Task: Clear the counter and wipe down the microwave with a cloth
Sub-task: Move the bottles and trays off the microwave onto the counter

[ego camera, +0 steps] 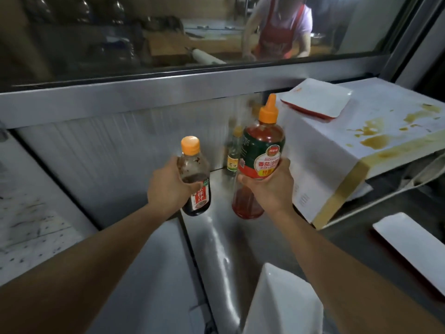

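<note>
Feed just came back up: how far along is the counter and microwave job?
Early. Nothing looks finished. In hand: the left hand holds a dark sauce bottle, the right hand a ketchup bottle. Left: a small bottle by the wall, a plate and brown stains on the microwave. No cloth visible.

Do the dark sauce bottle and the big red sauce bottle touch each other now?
Apart. The head view shows a plain strip of steel counter between the dark sauce bottle in the left hand and the red sauce bottle in the right hand.
</note>
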`<state>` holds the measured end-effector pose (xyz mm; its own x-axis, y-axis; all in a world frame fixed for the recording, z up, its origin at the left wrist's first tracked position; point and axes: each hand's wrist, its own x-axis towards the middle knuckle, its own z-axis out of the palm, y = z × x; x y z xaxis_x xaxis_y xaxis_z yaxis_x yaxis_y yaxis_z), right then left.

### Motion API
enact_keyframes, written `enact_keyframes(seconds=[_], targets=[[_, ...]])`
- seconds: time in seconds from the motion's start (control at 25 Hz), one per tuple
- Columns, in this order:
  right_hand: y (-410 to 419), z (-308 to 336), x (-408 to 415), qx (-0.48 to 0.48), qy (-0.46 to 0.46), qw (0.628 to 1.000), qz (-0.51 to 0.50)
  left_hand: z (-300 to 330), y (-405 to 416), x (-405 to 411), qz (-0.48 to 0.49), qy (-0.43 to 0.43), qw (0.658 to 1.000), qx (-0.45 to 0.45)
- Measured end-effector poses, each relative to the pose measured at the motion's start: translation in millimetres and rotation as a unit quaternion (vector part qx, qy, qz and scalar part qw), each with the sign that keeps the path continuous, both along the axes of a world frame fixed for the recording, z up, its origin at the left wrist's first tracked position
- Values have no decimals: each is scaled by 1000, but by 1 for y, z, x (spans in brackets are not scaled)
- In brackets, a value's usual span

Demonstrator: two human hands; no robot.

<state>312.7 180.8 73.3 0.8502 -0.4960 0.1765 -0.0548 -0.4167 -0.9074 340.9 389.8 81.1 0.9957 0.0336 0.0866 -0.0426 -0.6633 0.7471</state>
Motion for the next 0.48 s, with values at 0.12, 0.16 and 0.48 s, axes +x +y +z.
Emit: enact_keyframes(seconds=[0.12, 0.16, 0.48], targets=[[23, -15, 40, 12, -5, 1000, -9, -16, 22, 30, -4, 13, 1000, 0], [30, -20, 53, 13, -4, 1000, -13, -22, 27, 40, -5, 17, 1000, 3], [66, -52, 131, -4, -2, 1000, -16, -50, 53, 86, -8, -3, 1000, 1]])
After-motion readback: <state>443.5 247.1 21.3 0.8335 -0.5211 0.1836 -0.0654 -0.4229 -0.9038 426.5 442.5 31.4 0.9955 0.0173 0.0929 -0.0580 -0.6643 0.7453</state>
